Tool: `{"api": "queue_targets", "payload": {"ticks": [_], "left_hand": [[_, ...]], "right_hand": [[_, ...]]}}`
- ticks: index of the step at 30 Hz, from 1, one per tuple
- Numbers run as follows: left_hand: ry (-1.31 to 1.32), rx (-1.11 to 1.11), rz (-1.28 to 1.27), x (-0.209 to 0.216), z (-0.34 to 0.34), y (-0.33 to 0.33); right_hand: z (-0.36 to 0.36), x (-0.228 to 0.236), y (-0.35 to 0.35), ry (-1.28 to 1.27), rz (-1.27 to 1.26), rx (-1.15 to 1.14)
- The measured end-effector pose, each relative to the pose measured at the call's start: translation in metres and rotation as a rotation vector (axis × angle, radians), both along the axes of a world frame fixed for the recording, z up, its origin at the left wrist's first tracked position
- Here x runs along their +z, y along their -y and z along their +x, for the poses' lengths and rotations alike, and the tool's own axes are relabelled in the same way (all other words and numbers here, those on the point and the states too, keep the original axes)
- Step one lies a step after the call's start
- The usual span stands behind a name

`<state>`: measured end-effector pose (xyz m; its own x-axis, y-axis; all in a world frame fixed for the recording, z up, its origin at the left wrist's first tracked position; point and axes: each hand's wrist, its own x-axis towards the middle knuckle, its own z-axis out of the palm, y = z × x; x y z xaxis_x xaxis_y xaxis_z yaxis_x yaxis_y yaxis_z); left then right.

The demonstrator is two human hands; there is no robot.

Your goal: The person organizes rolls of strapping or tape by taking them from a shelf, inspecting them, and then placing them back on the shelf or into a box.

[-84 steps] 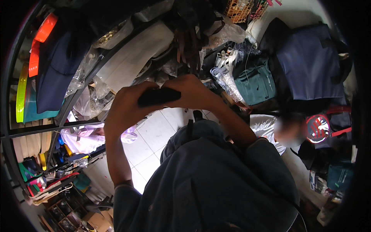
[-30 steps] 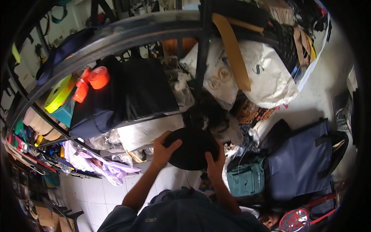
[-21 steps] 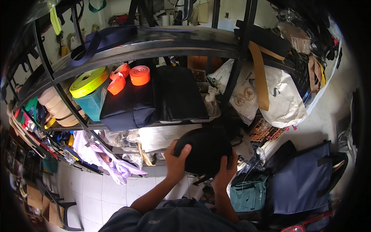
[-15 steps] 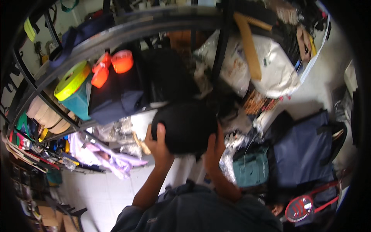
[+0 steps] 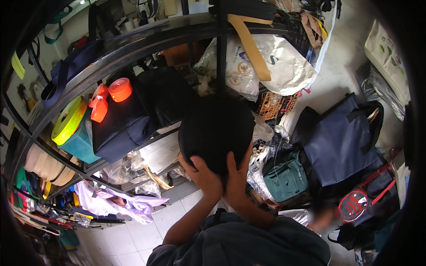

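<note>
Both hands hold a rounded black item (image 5: 216,133), dome-shaped and soft-looking, out in front of my body. What kind of thing it is I cannot make out. My left hand (image 5: 205,179) grips its lower left edge, thumb lying on the near face. On the lower right, my right hand (image 5: 237,177) clasps it the same way, thumb up. The two wrists almost meet beneath it. Most of the fingers are hidden behind the item.
Beyond it runs a black metal rack (image 5: 128,42) with orange rolls (image 5: 120,90), a yellow-green roll (image 5: 69,120) and dark bags (image 5: 120,133). Lilac cloth (image 5: 113,199) hangs low at left. To the right lie a teal bag (image 5: 286,179), a navy bag (image 5: 339,142) and a red-strapped pouch (image 5: 353,205).
The black item has tilted, so its dome now points away from me. My hands have slid together at its near edge, wrists closer. The view has swung to the right.
</note>
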<state>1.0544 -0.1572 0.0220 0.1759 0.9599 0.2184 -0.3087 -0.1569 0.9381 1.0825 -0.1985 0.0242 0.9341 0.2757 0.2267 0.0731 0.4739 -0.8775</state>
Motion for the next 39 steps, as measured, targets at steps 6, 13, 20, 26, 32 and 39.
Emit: {"api": "queue_targets", "payload": {"ticks": [6, 13, 20, 26, 32, 39], "left_hand": [[0.095, -0.304, 0.159, 0.018, 0.013, 0.001], [0.01, -0.737, 0.16, 0.047, 0.025, -0.071], [0.163, -0.628, 0.082, 0.045, 0.042, -0.051], [0.197, -0.275, -0.084, 0.011, 0.059, -0.015], [0.35, -0.312, -0.176, 0.025, 0.061, -0.018], [0.422, -0.258, -0.262, 0.041, 0.068, -0.025]], "right_hand": [[0.043, 0.012, 0.022, 0.108, 0.25, 0.113], [0.108, 0.03, 0.071, 0.626, -0.149, 0.209], [0.097, 0.01, 0.059, 0.438, -0.116, -0.022], [0.074, 0.002, 0.013, 0.367, -0.071, -0.515], [0.115, 0.001, 0.035, 0.742, -0.217, -0.409], [0.133, 0.016, 0.037, 0.708, -0.215, -0.276]]}}
